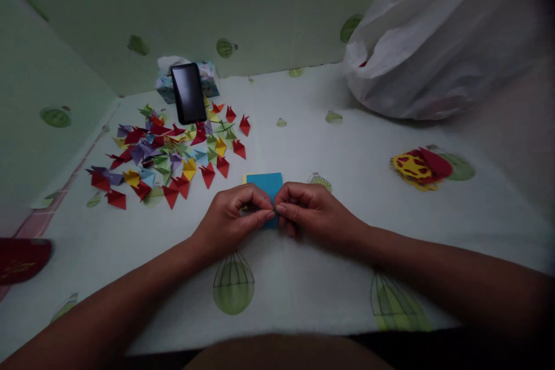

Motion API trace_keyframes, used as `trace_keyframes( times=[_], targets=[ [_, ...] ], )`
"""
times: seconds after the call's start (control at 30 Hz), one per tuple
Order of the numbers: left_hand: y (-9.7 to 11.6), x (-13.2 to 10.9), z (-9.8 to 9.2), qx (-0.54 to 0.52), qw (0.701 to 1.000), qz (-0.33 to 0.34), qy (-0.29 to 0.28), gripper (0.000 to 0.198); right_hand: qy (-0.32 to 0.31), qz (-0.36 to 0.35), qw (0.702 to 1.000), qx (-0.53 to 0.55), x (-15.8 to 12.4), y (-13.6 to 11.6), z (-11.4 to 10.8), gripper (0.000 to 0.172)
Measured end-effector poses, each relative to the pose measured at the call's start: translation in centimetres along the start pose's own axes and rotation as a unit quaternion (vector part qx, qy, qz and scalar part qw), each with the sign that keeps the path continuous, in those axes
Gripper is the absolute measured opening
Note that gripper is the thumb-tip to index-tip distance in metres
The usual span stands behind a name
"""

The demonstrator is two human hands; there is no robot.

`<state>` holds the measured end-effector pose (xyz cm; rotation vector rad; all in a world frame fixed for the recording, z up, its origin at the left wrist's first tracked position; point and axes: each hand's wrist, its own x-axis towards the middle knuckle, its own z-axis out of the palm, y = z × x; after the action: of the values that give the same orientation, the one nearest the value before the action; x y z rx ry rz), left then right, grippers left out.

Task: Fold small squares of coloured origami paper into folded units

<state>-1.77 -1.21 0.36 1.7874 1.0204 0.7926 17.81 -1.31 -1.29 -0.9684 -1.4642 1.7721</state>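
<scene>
A square of blue paper (265, 181) lies in front of me on the table, with a thin yellow edge showing at its left. My left hand (236, 214) comes in from the left, thumb and forefinger pinched on the blue paper near its lower right part. From the other side my right hand (310, 211) pinches at the same spot, so the fingertips of both hands almost meet. The fingers mostly hide the pinched part, and its shape cannot be made out. Both hands are closed.
Many small folded paper pieces (165, 162) in several colours spread over the left. Behind them a black phone (189, 93) leans on a tissue box (209, 78). At right are red and yellow cutouts (420, 167) and a white plastic bag (416, 63). A red object (21, 260) sits far left.
</scene>
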Motion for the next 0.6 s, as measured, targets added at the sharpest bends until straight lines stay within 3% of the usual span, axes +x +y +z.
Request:
trace_keyframes(
  times=[0.37, 0.6],
  targets=[
    [-0.44, -0.20, 0.17, 0.002, 0.999, 0.012, 0.033, 0.012, -0.012, 0.012, 0.999, 0.044, 0.10, 0.05, -0.13, 0.028],
    [-0.17, -0.29, 0.41, 0.027, 0.999, 0.002, 0.044, 0.007, -0.010, 0.011, 1.000, 0.016, 0.10, -0.15, -0.01, 0.021]
  ],
)
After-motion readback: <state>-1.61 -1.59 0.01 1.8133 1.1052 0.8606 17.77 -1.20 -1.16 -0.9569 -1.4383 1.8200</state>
